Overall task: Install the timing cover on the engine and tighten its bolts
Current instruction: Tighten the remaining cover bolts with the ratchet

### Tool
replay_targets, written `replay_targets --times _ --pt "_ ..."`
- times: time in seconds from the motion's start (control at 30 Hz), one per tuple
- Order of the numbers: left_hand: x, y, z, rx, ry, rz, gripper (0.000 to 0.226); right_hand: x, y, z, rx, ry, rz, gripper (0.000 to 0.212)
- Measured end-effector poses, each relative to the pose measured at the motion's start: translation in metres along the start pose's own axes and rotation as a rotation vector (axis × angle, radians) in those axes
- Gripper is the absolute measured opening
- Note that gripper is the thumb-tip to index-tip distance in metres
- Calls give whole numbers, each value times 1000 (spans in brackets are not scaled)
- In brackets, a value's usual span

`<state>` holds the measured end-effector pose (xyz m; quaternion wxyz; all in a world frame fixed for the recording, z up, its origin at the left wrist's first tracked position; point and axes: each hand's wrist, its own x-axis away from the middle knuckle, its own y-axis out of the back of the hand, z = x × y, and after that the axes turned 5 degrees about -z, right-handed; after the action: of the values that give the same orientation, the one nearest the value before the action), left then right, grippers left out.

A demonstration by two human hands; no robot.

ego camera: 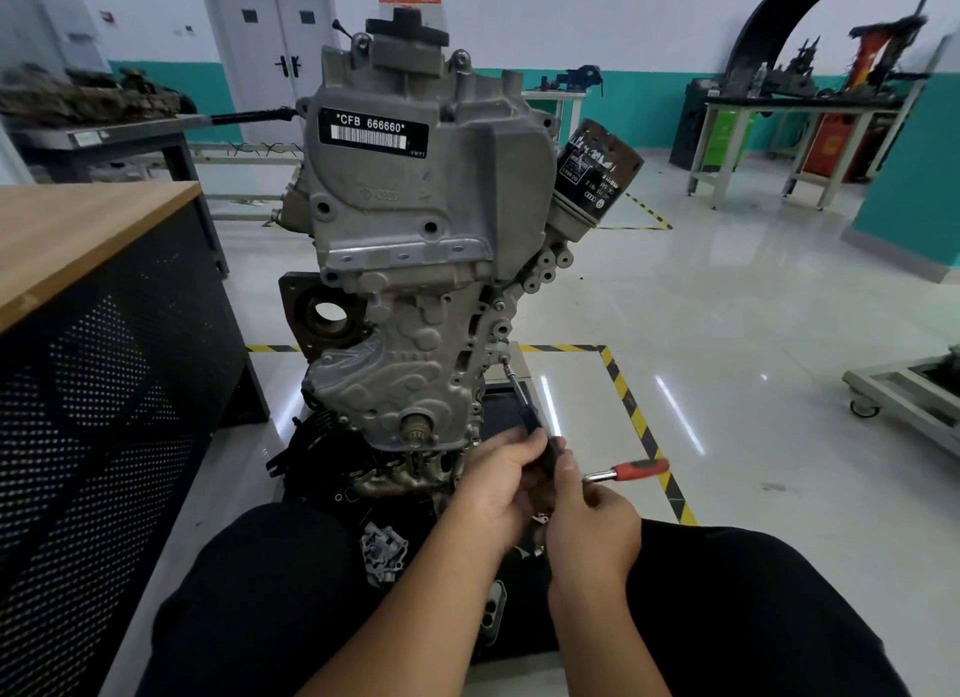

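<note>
Engine (426, 259) centre on floor; bench (78, 239) left; oil filter (597, 176) on engine's right; ratchet (623, 472) front-right.

It was an automotive workshop, likely a training one. An engine (415, 239) stood upright on the glossy tiled floor (727, 306), inside a bay marked out with yellow-and-black hazard tape (631, 405). A red-handled ratchet (626, 472) was in use beside it. Along the teal-and-white wall, metal workbenches (795, 124) carried greasy car parts, with a black wheel-arch liner (769, 25) leaning above them and a blue bench vise (579, 78) on a further table. To the left sat a wood-topped bench (78, 239) with perforated steel sides.
</note>
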<state>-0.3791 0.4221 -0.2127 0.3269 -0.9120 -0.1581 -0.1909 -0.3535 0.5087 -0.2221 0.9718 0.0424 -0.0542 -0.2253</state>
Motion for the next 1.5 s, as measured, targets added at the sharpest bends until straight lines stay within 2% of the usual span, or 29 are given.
replay_targets --times 0.1,0.2,0.23,0.33,0.37,0.47,0.57,0.63,0.73,0.87,0.97,1.03,1.07,1.13,1.17,1.23,1.33,1.37,1.47,1.5 --pt "0 -1 3 17 -38 -32 12 0 3 -1 89 104 0 13" --pt "1 -1 2 27 -26 -16 10 -1 5 0 84 155 -5 14" --pt "3 0 1 37 7 -3 12 -1 5 2 43 128 -8 14" --pt "5 0 0 16 58 20 19 -2 5 6 -86 -44 16 37" --pt "5 -1 0 1 41 10 19 -3 5 7 -100 -68 24 36" --pt "4 -5 2 -8 -15 -27 14 -2 6 8 5 58 33 15" --pt "4 -6 2 -5 -38 -47 11 2 7 7 -3 166 22 20" --pt "7 -7 2 31 11 -16 16 0 7 10 -62 61 0 19" --pt "11 -8 0 30 65 12 20 0 6 14 -209 -172 46 38" --pt "9 -8 2 38 -39 -45 16 2 6 13 -138 5 60 17" --pt "10 -7 -1 70 -10 -27 30 7 4 14 -111 74 87 20" --pt "12 -8 -3 140 93 17 29 6 6 16 -117 4 47 14" --pt "12 -9 -5 172 122 19 25 7 6 16 -174 -94 68 16" --pt "9 -9 -4 189 115 -4 21 8 8 20 -318 -318 137 26" --pt "8 -9 -4 176 107 -20 20 8 8 19 -335 -328 146 23" --pt "5 -8 -1 151 93 -35 19 5 7 12 -238 -175 108 9" --pt "4 -7 -1 114 99 -30 24 6 6 15 -195 -53 125 16" --pt "4 -6 -2 120 108 -18 24 6 7 16 -202 -66 110 14" --pt "7 -7 -4 140 140 34 29 5 14 28 -550 -519 257 19" --pt "7 -7 -5 126 130 25 30 4 15 29 -559 -565 253 19"
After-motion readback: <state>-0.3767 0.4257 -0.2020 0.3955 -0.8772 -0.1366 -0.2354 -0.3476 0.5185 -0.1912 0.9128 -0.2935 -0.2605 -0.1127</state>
